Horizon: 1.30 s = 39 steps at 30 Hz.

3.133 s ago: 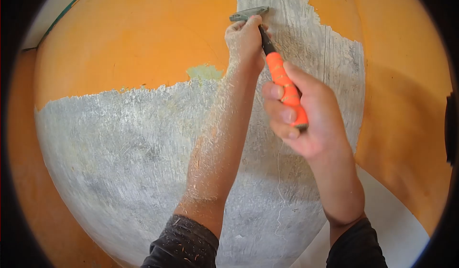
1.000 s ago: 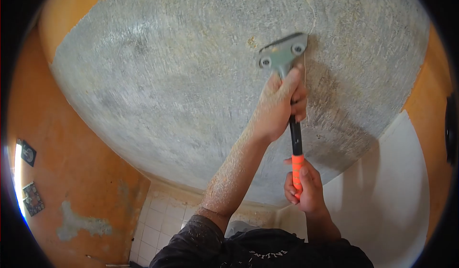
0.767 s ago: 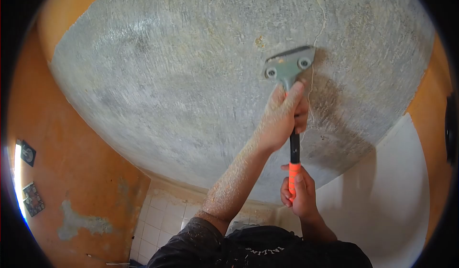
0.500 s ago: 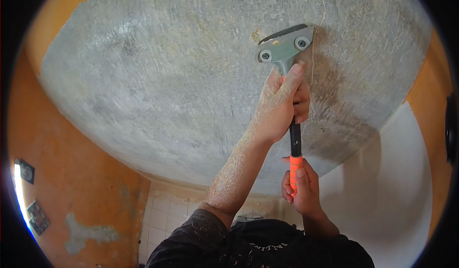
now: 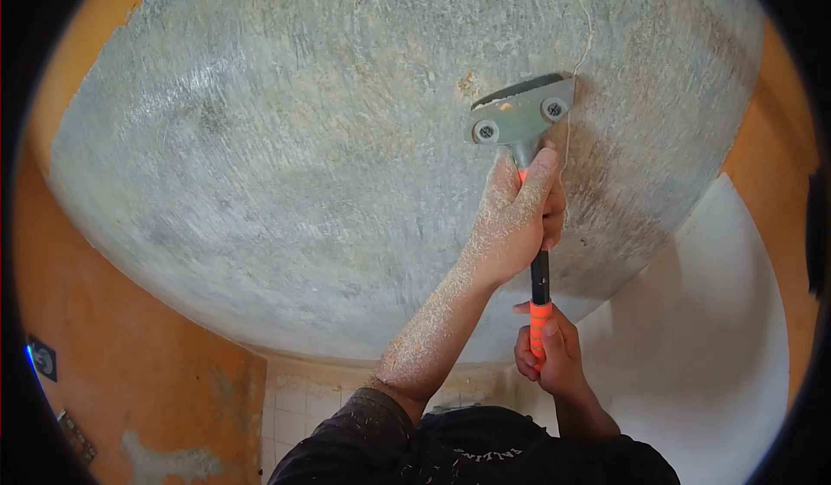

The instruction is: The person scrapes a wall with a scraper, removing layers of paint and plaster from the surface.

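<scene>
A wide scraper (image 5: pixel 522 113) with a grey-green head and two round screws lies against the grey, rough surface (image 5: pixel 286 165), beside a thin crack. My left hand (image 5: pixel 522 212), dusted with pale flakes, is wrapped round the upper handle just below the head. Lower down, my right hand (image 5: pixel 554 351) grips the orange end of the handle (image 5: pixel 540 321). A black stretch of the shaft shows between the two hands. Pale crumbs sit along the blade's edge, and a small yellowish spot lies just above its left end.
Orange wall (image 5: pixel 156 329) with a grey bare patch (image 5: pixel 169 461) stands at the left, with a dark switch plate (image 5: pixel 41 358). White tiles (image 5: pixel 290 398) show below. A white curved surface (image 5: pixel 701 338) is at the lower right, beside more orange wall.
The whole view has shifted, so the surface and scraper sit lower in the picture. Against the yellowish spot, the scraper has moved slightly down. Both hands keep their hold.
</scene>
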Each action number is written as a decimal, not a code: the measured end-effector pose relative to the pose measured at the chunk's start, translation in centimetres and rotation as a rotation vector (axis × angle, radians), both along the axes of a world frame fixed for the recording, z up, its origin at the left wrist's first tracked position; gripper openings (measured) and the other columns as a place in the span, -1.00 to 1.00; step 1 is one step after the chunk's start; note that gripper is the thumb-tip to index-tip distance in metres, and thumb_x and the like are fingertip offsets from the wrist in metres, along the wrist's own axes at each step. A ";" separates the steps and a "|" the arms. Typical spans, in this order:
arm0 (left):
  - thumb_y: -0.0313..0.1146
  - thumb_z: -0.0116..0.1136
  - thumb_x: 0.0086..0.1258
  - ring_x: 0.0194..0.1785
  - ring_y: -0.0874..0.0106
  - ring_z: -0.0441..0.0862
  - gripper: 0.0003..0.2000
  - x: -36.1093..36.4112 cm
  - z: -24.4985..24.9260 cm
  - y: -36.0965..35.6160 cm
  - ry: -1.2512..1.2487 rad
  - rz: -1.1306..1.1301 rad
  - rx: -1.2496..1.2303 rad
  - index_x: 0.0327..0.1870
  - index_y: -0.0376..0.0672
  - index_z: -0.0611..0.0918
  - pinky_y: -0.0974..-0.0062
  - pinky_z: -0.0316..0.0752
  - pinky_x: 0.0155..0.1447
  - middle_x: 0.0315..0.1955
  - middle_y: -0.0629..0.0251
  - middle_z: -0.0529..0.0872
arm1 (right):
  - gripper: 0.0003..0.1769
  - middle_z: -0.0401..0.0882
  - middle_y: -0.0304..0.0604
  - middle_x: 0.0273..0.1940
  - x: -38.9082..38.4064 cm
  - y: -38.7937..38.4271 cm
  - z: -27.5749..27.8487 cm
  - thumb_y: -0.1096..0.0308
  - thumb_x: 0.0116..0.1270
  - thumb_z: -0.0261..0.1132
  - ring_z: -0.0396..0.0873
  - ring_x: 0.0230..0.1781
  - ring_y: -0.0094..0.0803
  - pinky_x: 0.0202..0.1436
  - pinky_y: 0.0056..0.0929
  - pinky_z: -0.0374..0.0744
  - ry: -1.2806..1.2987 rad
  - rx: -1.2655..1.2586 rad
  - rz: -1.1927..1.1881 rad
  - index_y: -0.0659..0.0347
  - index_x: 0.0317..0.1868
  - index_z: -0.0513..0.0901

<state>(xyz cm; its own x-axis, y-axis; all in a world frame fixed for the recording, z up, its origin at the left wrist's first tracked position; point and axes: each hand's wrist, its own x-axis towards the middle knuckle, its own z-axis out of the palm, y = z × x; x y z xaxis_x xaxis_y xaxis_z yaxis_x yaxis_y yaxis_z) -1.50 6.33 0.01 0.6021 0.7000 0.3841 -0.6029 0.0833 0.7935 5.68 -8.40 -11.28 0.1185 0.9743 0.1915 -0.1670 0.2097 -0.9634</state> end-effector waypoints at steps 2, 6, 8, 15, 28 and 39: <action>-0.10 -0.01 0.60 -0.67 0.68 0.16 -0.76 -0.3 0.5 0.1 -0.002 -0.018 0.007 0.01 -0.05 0.40 0.62 0.14 -0.59 -0.63 0.51 0.23 | -0.44 0.28 -0.32 -0.66 -0.6 0.1 0.4 -0.02 0.62 -0.16 0.19 -0.77 -0.64 -0.67 -0.59 0.22 -0.003 0.001 -0.013 0.34 0.23 0.41; -0.09 -0.01 0.60 -0.67 0.66 0.16 -0.78 -0.8 0.6 0.3 -0.008 -0.047 0.011 -0.05 -0.02 0.38 0.62 0.15 -0.58 -0.63 0.51 0.23 | -0.43 0.28 -0.32 -0.66 -1.4 0.4 0.6 -0.02 0.62 -0.15 0.19 -0.77 -0.64 -0.67 -0.58 0.23 -0.009 -0.008 -0.055 0.35 0.23 0.40; -0.09 -0.01 0.60 -0.67 0.65 0.16 -0.78 -0.9 -0.6 0.2 -0.002 -0.044 0.018 -0.04 0.00 0.37 0.62 0.15 -0.58 -0.62 0.51 0.22 | -0.44 0.28 -0.32 -0.66 -1.3 0.2 -0.6 -0.02 0.62 -0.15 0.19 -0.77 -0.64 -0.67 -0.58 0.23 -0.007 -0.003 -0.052 0.34 0.23 0.40; -0.11 -0.09 0.63 -0.60 0.63 0.20 -0.78 -1.3 -12.0 -0.5 0.101 -0.155 -0.150 0.09 0.04 0.33 0.57 0.24 -0.48 -0.58 0.50 0.22 | -0.48 0.30 -0.33 -0.65 0.0 -2.0 -10.5 0.00 0.61 -0.09 0.21 -0.74 -0.64 -0.66 -0.58 0.26 0.021 -0.160 -0.035 0.31 0.20 0.45; 0.10 -0.23 0.62 -0.58 0.54 0.23 -0.59 -6.4 -20.0 0.2 -0.047 -0.045 -0.311 -0.20 -0.12 0.30 0.47 0.33 -0.43 -0.58 0.42 0.23 | -0.65 0.31 -0.41 -0.60 -1.8 -1.9 -14.2 0.17 0.58 0.05 0.22 -0.69 -0.71 -0.62 -0.63 0.24 -0.207 -0.330 -0.076 0.25 0.11 0.55; 0.25 -0.41 0.58 -0.67 0.61 0.13 -0.52 -6.1 -18.3 0.2 0.061 -0.016 -0.350 0.07 0.03 0.32 0.56 0.20 -0.51 -0.68 0.51 0.19 | -0.62 0.33 -0.39 -0.62 -4.1 -1.7 -13.5 0.14 0.60 -0.02 0.27 -0.67 -0.69 -0.56 -0.61 0.29 -0.145 -0.363 -0.058 0.26 0.10 0.53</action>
